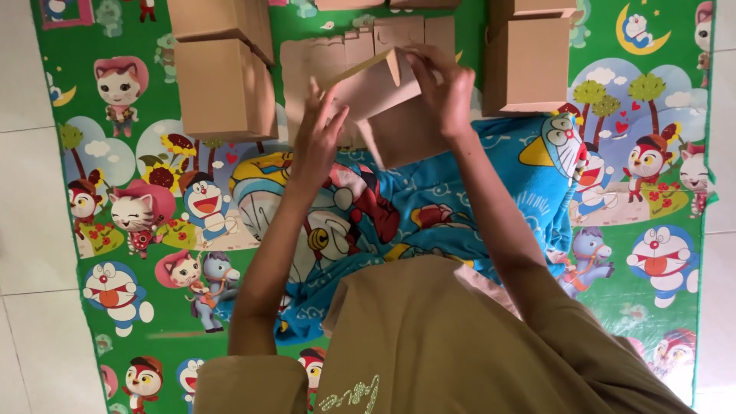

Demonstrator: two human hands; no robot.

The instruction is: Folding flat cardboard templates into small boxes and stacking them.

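A bright green play mat (153, 307) printed with cartoon animals covers the pale tiled floor (23, 230), and a blue cartoon blanket (429, 207) lies across my lap. I am holding a flat piece of brown cardboard (387, 115) up over the blanket, partly folded, so I judge I am midway through shaping it into a box. My left hand (318, 134) presses its open fingers against the near-left panel, steadying it rather than pinching. My right hand (445, 92) curls over the top edge, its grip closed on a flap there.

The panels are not yet squared up, and one narrow flap sticks out at the top. The next move, as I see it, calls for keeping the left side braced while the right bends that flap along its crease without tearing it.

Finished boxes sit around: two stacked boxes (226, 73) at the left and one box (529, 61) at the right, both near my hands. A stack of flat cardboard sheets (337, 54) lies just behind the piece I hold. These crowd the space ahead, so there is little room to swing the piece outward.
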